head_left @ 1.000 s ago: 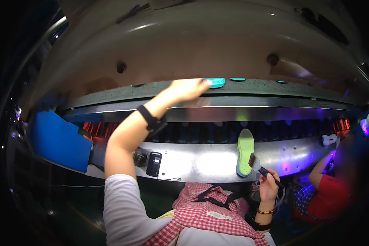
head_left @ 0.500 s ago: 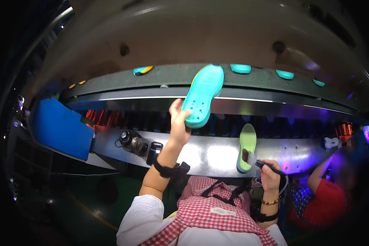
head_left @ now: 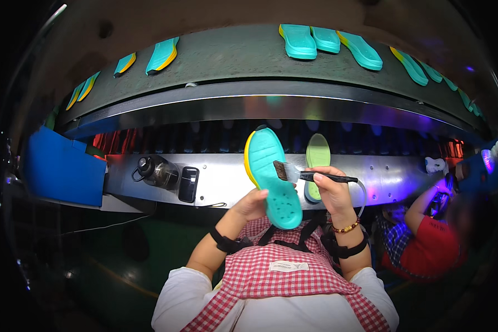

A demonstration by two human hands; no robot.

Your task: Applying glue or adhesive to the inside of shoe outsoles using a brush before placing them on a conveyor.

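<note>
My left hand [head_left: 250, 203] holds a teal shoe sole with a yellow edge [head_left: 271, 174] upright in front of my chest, sole face toward me. My right hand [head_left: 329, 188] grips a small brush [head_left: 307, 175] by its black handle, its bristles touching the sole's right edge. Behind the brush, a light green sole [head_left: 317, 160] lies on the shiny metal shelf [head_left: 227, 177]. Further back, several teal soles [head_left: 326, 41] ride on a grey conveyor belt [head_left: 232, 55].
On the shelf stand a dark bottle [head_left: 157, 170] and a black phone [head_left: 188, 184]. A blue bin [head_left: 61, 166] hangs at the left. At the right sits another person in a red shirt [head_left: 431, 243]. I wear a red checked apron [head_left: 282, 271].
My left hand took a teal sole from the conveyor and brought it down in front of me. My right hand lifted the brush from the green sole to the teal one.
</note>
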